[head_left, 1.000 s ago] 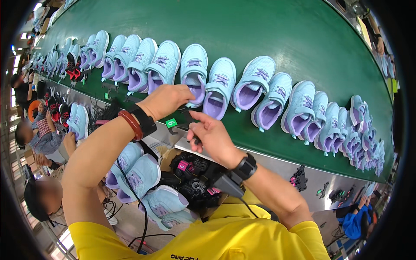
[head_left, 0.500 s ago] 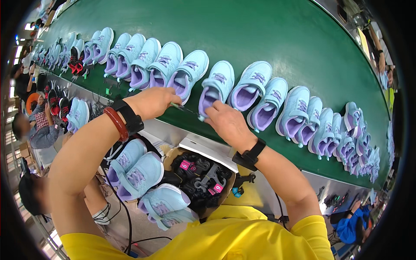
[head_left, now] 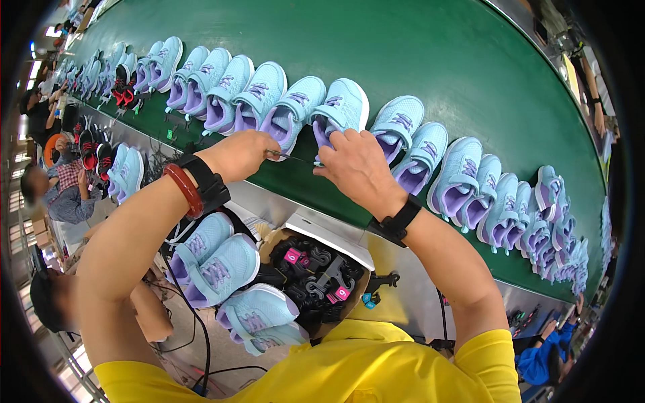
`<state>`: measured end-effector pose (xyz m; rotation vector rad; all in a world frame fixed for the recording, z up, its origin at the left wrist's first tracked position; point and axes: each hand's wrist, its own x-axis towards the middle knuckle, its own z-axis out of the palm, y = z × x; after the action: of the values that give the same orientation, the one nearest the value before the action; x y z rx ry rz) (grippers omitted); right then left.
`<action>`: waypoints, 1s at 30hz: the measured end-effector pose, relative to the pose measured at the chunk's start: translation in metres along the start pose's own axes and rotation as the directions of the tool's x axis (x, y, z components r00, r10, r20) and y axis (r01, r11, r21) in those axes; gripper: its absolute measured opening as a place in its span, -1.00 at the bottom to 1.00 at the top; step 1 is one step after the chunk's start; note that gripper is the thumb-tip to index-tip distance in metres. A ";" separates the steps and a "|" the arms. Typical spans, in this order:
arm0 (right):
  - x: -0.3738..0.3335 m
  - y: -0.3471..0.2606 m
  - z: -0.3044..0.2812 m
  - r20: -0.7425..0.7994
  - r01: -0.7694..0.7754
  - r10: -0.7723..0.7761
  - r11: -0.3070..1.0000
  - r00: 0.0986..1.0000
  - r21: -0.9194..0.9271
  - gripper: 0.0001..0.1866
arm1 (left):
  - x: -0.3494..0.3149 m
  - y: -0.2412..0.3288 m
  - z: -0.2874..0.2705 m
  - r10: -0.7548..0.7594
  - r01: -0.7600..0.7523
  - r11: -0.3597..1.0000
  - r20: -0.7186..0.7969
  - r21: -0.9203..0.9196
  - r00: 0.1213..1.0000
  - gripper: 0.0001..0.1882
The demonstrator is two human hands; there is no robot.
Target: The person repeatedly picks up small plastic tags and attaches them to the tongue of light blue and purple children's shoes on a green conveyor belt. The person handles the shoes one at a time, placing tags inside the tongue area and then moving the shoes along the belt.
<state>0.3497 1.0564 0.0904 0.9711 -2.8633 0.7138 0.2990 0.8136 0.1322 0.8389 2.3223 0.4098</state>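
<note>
My left hand (head_left: 247,154) is closed, its fingers pinching a thin dark strand or rod (head_left: 290,156) too fine to identify. That thin thing stretches toward the fingertips of my right hand (head_left: 357,164). My right hand is closed at the heel of a light blue sneaker (head_left: 344,105) with purple lining and laces. The heel itself is hidden behind the fingers. This sneaker lies tilted, its toe pointing away to the right. Against its left side stands a matching sneaker (head_left: 300,107), just beyond my left hand.
Matching sneakers (head_left: 455,173) line the green worktable (head_left: 443,60) on both sides. Below its edge, an open box (head_left: 366,250) holds black plastic hooks (head_left: 316,285). More sneakers (head_left: 225,269) lie left of the box. Co-workers (head_left: 67,191) are at the far left.
The sneaker at my right hand has shifted left against its neighbour and tilted over. Both hands have moved slightly away from me, the right one also rising over the heel.
</note>
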 end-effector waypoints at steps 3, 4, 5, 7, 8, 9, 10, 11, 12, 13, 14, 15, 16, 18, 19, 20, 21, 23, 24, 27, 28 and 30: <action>0.000 0.003 -0.003 -0.050 0.042 -0.041 0.999 0.998 0.015 -0.75 | 0.000 -0.001 0.005 0.036 -0.036 0.999 -0.030 0.013 0.999 -0.82; 0.000 0.004 -0.003 -0.048 0.038 -0.038 0.999 0.998 0.019 -0.76 | 0.000 -0.001 0.005 0.032 -0.031 0.999 -0.027 0.017 0.999 -0.82; 0.000 0.005 -0.003 -0.045 0.035 -0.034 0.999 0.998 0.023 -0.76 | 0.000 -0.001 0.005 0.027 -0.027 0.999 -0.025 0.021 0.999 -0.82; 0.001 0.006 -0.004 -0.029 0.030 -0.030 0.999 0.999 0.027 -0.77 | 0.002 0.004 0.003 0.007 -0.007 1.000 -0.016 0.028 1.000 -0.83; 0.002 0.006 -0.003 -0.014 0.028 -0.028 0.999 1.000 0.028 -0.77 | 0.003 0.009 0.001 -0.007 0.008 0.999 -0.010 0.032 1.000 -0.82; 0.002 0.007 -0.003 0.000 0.025 -0.026 0.999 1.000 0.028 -0.77 | 0.004 0.012 0.000 -0.022 0.022 0.999 -0.004 0.036 1.000 -0.81; 0.003 0.006 -0.004 0.005 0.024 -0.024 0.999 1.000 0.024 -0.77 | 0.004 0.012 0.000 -0.023 0.023 0.999 -0.013 0.033 1.000 -0.81; 0.003 0.006 -0.005 0.011 0.022 -0.022 1.000 1.000 0.020 -0.77 | 0.004 0.012 0.002 -0.024 0.024 0.999 -0.021 0.030 0.999 -0.81; 0.003 0.006 -0.007 0.016 0.019 -0.020 1.000 1.000 0.016 -0.78 | 0.003 0.011 0.003 -0.024 0.025 0.999 -0.030 0.027 0.999 -0.81; 0.002 0.008 -0.008 0.005 0.022 -0.022 1.000 1.000 0.021 -0.78 | 0.003 0.011 0.004 -0.033 0.034 0.999 -0.027 0.023 0.999 -0.81; 0.001 0.011 -0.009 -0.006 0.024 -0.024 0.999 1.000 0.026 -0.78 | 0.002 0.010 0.005 -0.043 0.044 0.999 -0.023 0.019 0.999 -0.81; 0.000 0.012 -0.009 -0.017 0.026 -0.026 0.999 1.000 0.031 -0.78 | 0.002 0.009 0.006 -0.053 0.053 0.998 -0.020 0.014 0.998 -0.80; 0.000 0.012 -0.010 -0.009 0.029 -0.029 0.999 1.000 0.032 -0.78 | 0.002 0.009 0.007 -0.050 0.050 0.999 -0.024 0.008 0.998 -0.81; 0.000 0.011 -0.010 0.007 0.036 -0.037 0.999 0.999 0.037 -0.78 | 0.002 0.007 0.010 -0.045 0.045 0.999 -0.033 -0.005 0.998 -0.79; 0.001 0.010 -0.010 0.010 0.035 -0.035 0.999 0.999 0.033 -0.80 | 0.002 0.008 0.011 -0.048 0.048 0.999 -0.036 0.001 0.998 -0.79; 0.002 0.008 -0.009 0.014 0.034 -0.034 0.999 0.999 0.029 -0.82 | 0.002 0.008 0.012 -0.052 0.052 0.999 -0.039 0.006 0.998 -0.78; 0.004 0.006 -0.008 0.016 0.033 -0.034 0.999 0.999 0.025 -0.85 | 0.001 0.008 0.012 -0.056 0.056 0.998 -0.043 0.012 0.998 -0.77; 0.004 0.005 -0.003 0.023 0.038 -0.039 0.999 0.999 0.023 -0.89 | 0.000 0.013 0.010 -0.062 0.064 0.998 -0.059 0.024 0.996 -0.75; 0.005 0.003 0.000 0.025 0.040 -0.040 0.999 0.999 0.021 -0.91 | -0.002 0.015 0.008 -0.064 0.067 0.997 -0.067 0.031 0.996 -0.75; 0.007 0.003 0.017 -0.067 0.003 -0.008 0.997 0.998 -0.073 -0.94 | 0.001 0.023 -0.002 0.037 -0.037 0.999 -0.054 -0.012 0.998 -0.70; 0.008 0.006 0.019 -0.169 -0.038 0.041 0.999 0.985 0.024 -0.96 | -0.005 0.019 -0.002 0.108 -0.107 0.994 -0.156 0.012 0.982 -0.62; 0.003 0.016 0.020 -0.245 -0.132 0.160 0.983 0.956 0.129 -0.93 | -0.001 0.025 -0.011 0.022 -0.023 1.000 -0.104 -0.015 0.994 -0.57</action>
<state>0.3397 1.0574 0.0668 0.6260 -2.7119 0.9435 0.3045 0.8310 0.1530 0.8550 2.4037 0.4923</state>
